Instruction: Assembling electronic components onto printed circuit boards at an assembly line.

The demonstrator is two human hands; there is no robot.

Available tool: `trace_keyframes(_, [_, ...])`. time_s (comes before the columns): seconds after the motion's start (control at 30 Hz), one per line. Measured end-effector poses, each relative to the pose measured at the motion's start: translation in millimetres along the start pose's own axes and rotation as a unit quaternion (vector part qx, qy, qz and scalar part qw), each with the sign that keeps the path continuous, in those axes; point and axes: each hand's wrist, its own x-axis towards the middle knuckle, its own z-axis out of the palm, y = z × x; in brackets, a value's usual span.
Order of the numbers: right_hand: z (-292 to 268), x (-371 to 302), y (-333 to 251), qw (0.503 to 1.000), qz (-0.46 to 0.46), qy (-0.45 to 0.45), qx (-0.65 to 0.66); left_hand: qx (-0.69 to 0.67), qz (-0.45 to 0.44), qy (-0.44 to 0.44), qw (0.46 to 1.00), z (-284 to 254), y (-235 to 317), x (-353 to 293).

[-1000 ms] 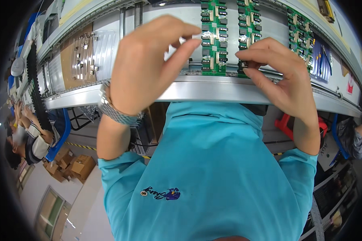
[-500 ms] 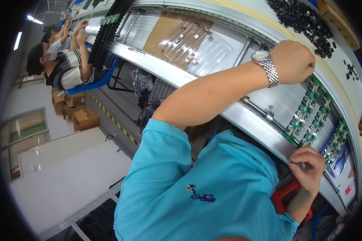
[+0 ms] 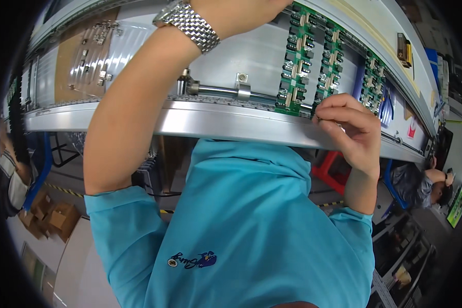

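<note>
Long green circuit boards (image 3: pixel 294 61) with black and beige components lie across the conveyor frame, side by side. My left hand (image 3: pixel 241 13), with a metal-band watch (image 3: pixel 195 28) on its wrist, reaches to the far end of the leftmost board. Its fingers are cut off by the upper edge. My right hand (image 3: pixel 355 128) is at the near metal rail (image 3: pixel 231 123), beside the near ends of the boards. Thumb and fingertips are pinched together there; whatever lies between them is too small to make out.
Clear plastic trays (image 3: pixel 126 49) with small metal parts lie on brown cardboard (image 3: pixel 69 61) at the left. A blue-handled tool (image 3: pixel 386 109) sits right of the boards. Beneath the rail stands a red stool (image 3: pixel 329 172). Other people are at both sides; a lit screen (image 3: pixel 459 205) is far right.
The view has swung to the right, so the boards now appear nearer the middle. The pile of black parts has left the picture. Both hands stay at the boards' ends.
</note>
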Motion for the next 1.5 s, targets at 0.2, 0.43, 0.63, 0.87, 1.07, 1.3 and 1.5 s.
trace_keyframes(0.2, [14, 4, -3, 0.945, -0.115, -0.011, -0.304, -0.026, -0.027, 0.004, 0.999, 0, 3, -4])
trace_keyframes(0.43, [15, 8, 6, 0.908, -0.202, -0.044, -0.363, -0.094, -0.146, -0.073, 0.982, -7, 11, -16])
trace_keyframes(0.63, [18, 8, 0, 0.906, -0.192, -0.038, -0.375, -0.201, -0.239, -0.217, 0.925, 7, -1, -18])
trace_keyframes(0.87, [6, 0, 1, 0.937, -0.16, -0.004, -0.31, -0.259, -0.294, -0.361, 0.846, 14, -2, 2])
trace_keyframes(1.07, [-12, -15, 14, 0.932, -0.231, 0.035, -0.277, -0.285, -0.3, -0.352, 0.84, 10, 8, -14])
trace_keyframes(1.3, [-26, -33, 25, 0.936, -0.234, 0.056, -0.256, -0.34, -0.338, -0.344, 0.807, 17, 11, -12])
trace_keyframes(1.5, [-35, -43, 32, 0.937, -0.246, 0.077, -0.234, -0.344, -0.358, -0.343, 0.798, 23, 20, -8])
